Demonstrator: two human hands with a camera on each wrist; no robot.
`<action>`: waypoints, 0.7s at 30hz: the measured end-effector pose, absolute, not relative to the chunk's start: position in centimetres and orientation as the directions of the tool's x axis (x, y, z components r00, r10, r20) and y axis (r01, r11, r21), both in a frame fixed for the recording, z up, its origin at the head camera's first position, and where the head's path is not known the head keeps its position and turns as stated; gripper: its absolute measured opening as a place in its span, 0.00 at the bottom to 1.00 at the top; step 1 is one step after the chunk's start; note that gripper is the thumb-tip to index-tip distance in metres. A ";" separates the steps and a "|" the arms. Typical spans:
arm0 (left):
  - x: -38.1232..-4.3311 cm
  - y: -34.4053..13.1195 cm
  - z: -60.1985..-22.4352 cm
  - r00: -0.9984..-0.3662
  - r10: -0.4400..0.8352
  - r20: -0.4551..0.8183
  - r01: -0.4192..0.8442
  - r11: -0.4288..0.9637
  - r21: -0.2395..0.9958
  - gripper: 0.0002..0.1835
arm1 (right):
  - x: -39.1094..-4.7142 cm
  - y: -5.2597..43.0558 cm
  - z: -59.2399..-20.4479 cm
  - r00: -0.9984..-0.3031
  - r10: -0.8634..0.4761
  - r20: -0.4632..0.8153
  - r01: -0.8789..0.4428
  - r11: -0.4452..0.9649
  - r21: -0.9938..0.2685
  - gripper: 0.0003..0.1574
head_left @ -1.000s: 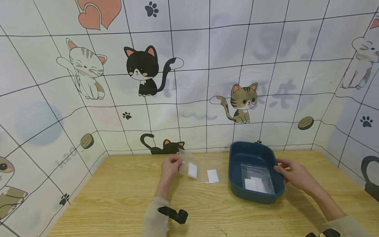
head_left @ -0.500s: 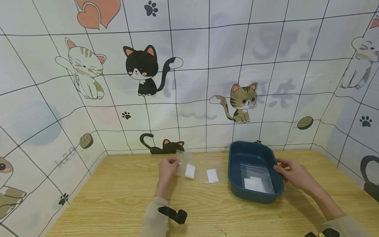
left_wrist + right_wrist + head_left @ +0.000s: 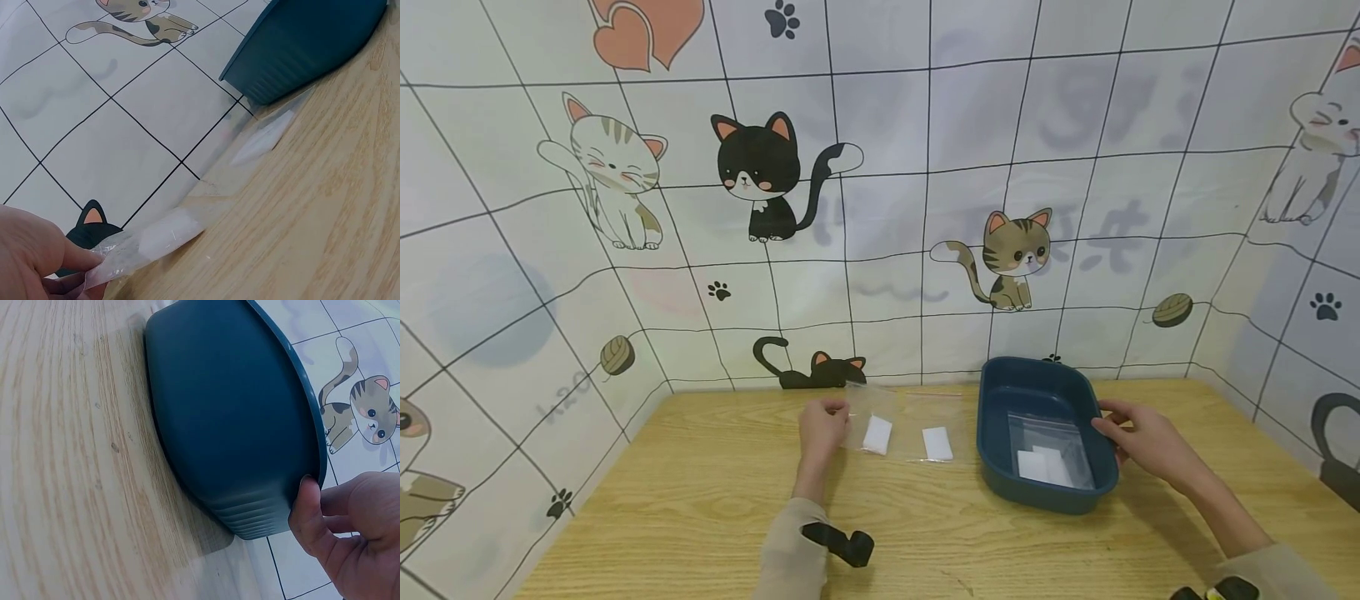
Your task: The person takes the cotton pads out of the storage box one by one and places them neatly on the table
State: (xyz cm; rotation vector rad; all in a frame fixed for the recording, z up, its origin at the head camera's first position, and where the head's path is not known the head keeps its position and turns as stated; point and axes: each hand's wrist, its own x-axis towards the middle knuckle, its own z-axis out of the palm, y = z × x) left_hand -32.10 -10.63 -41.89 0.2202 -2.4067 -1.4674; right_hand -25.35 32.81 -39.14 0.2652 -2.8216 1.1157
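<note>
My left hand (image 3: pixel 823 429) pinches the left edge of a clear zip bag (image 3: pixel 122 256) with a white block (image 3: pixel 877 435) inside. In the left wrist view, this bag lies low over the table, its near edge lifted by thumb and fingers. Just right of it, a second clear bag with a white block (image 3: pixel 937 443) lies flat on the wood. My right hand (image 3: pixel 1142 433) grips the right rim of a dark blue plastic basin (image 3: pixel 1033 496), thumb on one side of the rim. Inside the basin rests another clear zip bag (image 3: pixel 1052 437) with white pieces in it.
The wooden table (image 3: pixel 700 483) runs back to a wall covering (image 3: pixel 887 208) printed with cartoon cats and grid lines. The basin stands near the back right, close to that wall.
My left hand has drawn the pinched bag a little to the left and lowered it flatter to the table. The right hand and basin stay in place.
</note>
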 end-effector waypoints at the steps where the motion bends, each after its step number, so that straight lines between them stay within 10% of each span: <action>1: -32.1 -10.6 -41.9 -0.938 -0.291 0.190 0.032 0.473 0.881 0.07 | -25.3 32.8 -39.2 -0.981 -0.125 0.151 -0.195 0.716 -0.670 0.33; 21: -31.7 -10.8 -42.0 -0.944 -0.291 0.154 -0.038 0.562 0.826 0.06 | -25.2 32.7 -39.1 -0.978 -0.125 0.165 -0.205 0.713 -0.671 0.32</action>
